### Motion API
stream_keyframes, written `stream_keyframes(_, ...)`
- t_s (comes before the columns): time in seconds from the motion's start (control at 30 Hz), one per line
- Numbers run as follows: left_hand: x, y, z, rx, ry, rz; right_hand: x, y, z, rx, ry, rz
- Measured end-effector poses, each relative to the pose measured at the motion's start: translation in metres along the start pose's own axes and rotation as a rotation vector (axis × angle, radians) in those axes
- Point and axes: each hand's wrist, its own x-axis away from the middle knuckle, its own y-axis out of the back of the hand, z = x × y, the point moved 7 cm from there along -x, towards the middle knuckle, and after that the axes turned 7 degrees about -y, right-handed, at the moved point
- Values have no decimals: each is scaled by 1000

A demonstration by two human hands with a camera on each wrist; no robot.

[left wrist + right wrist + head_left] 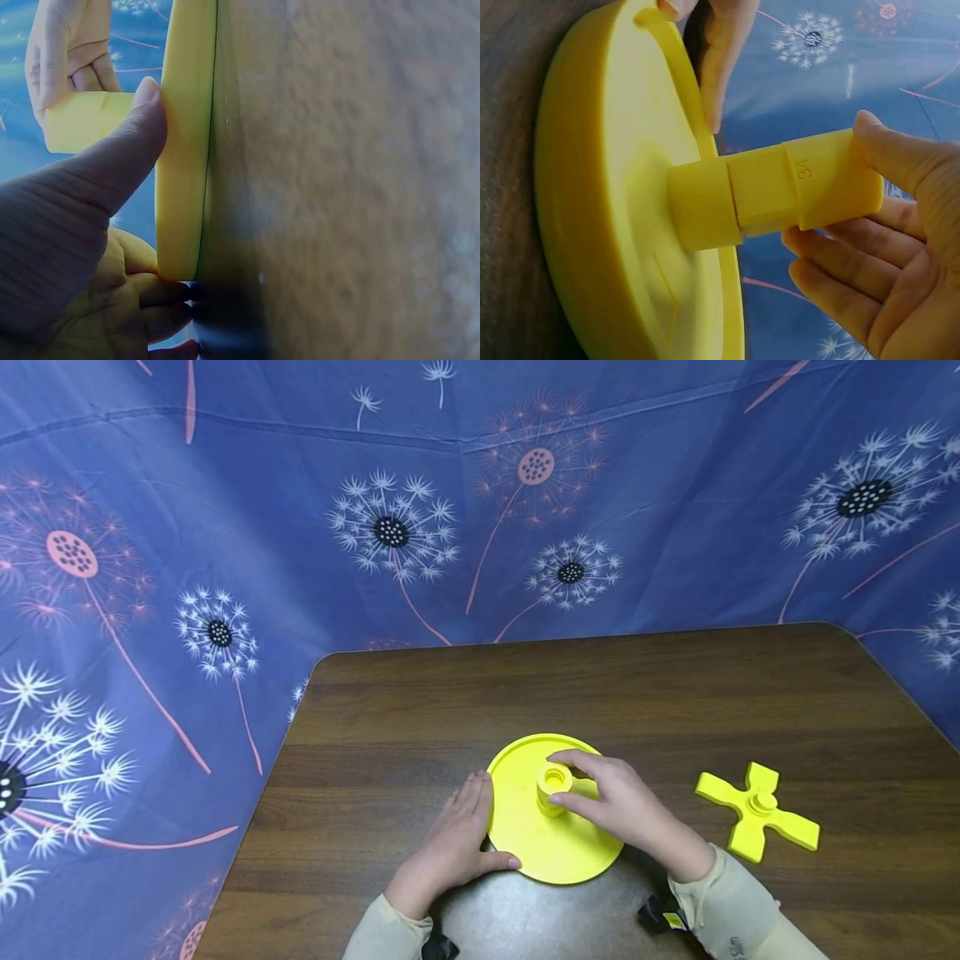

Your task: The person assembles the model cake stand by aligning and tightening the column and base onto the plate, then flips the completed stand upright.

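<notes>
Both my hands are occupied, the left hand (456, 841) spread against the edge of the yellow disc (558, 843), the right hand (621, 797) pinching the yellow post (545, 790) standing near its middle, a yellow cross-shaped piece (759, 814) lying rightward on the tabletop (637, 693).

Disc (551, 847): solid yellow. Post (550, 807) at its centre: same yellow. Four-armed piece (752, 817), 3 o'clock of disc: yellow again. Tabletop (420, 718): dark brown, streaked wood grain. Cloth (292, 510), 12 o'clock: blue; dandelions (391, 532) white with black centres, others pink. Sleeves (742, 906), 4 and 8 o'clock: pale cream.
</notes>
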Motion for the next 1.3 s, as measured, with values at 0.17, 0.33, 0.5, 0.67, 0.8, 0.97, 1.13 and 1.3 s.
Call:
stream_keyframes(0.17, -1, 0, 1, -9, -6, -6, 0, -1, 1, 62, -18, -100)
stream_keyframes(0.33, -1, 0, 0, -9, -25, -23, 1, -2, 2, 139, -27, -177)
stream_keyframes(0.5, -1, -1, 1, -4, -23, -22, 2, -3, 2, 178, -45, -192)
stream_keyframes(0.67, -1, 0, 0, -9, -25, -25, 4, 1, 0, 177, -45, -162)
stream_keyframes(0.8, 0, 1, -1, -11, -32, -33, 4, 4, 0, 102, -9, -94)
stream_keyframes(0.97, 0, 1, 0, 2, -22, -28, 4, 0, 2, -16, 62, 60)
stream_keyframes(1.13, 0, 0, 1, 14, -14, -20, 4, -3, 2, -44, 92, 131)
stream_keyframes(1.3, 0, 1, 1, 18, -11, -20, 2, -4, -1, -47, 52, 120)
